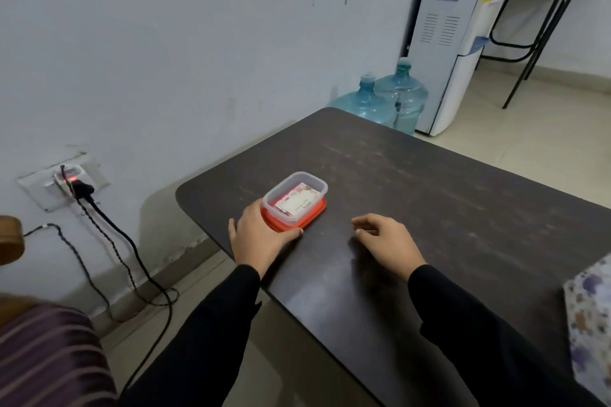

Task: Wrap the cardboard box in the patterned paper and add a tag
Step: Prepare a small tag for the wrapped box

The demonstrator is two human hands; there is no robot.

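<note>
A small clear plastic container (pixel 295 196) stands on its red lid (pixel 312 216) near the left end of the dark table (pixel 429 195). White and pink paper tags (pixel 299 202) lie inside it. My left hand (pixel 256 235) grips the container's near left corner, thumb along the lid's front edge. My right hand (pixel 385 238) rests on the table to the right of the container, fingers loosely curled, holding nothing. A corner of patterned paper (pixel 590 324) with purple and brown blotches shows at the right edge. No cardboard box is in view.
Two blue water jugs (pixel 390 94) and a white water dispenser (pixel 453 36) stand past the table's far end. A wall socket (pixel 71 182) with cables sits low on the left wall. A striped cushion (pixel 46 357) is at the lower left.
</note>
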